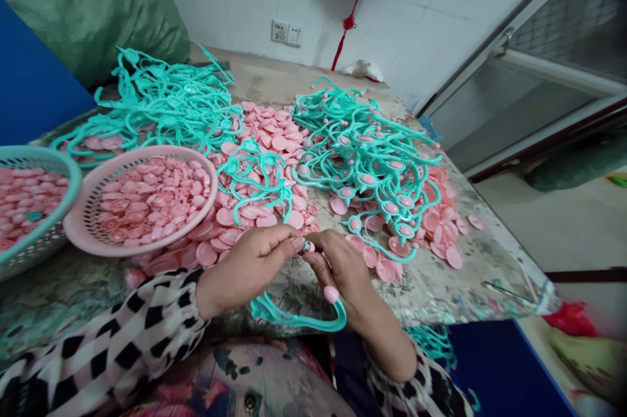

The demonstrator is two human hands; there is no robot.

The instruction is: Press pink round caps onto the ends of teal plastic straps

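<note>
Over the table's near edge I hold a turquoise toy stethoscope (298, 320), its curved tube hanging below my hands. One pink tip (331, 294) caps its free end beside my right wrist. My left hand (249, 263) is closed, thumb and finger pinching the other end of the tube. Against it, my right hand (343, 266) is closed on a small pink tip (309, 246) at that same end. The fingers partly hide where tip and tube meet. Just beyond my hands lie loose pink discs (225, 217) and several turquoise frames (259, 175) without pink parts.
A pink basket (142, 250) of pink pieces stands left, beside a turquoise basket (73, 188). Plain turquoise frames (171, 103) are heaped at back left; frames with pink parts (367, 142) are piled right. A green sack (98, 5) leans behind. The table edge (509, 302) is right.
</note>
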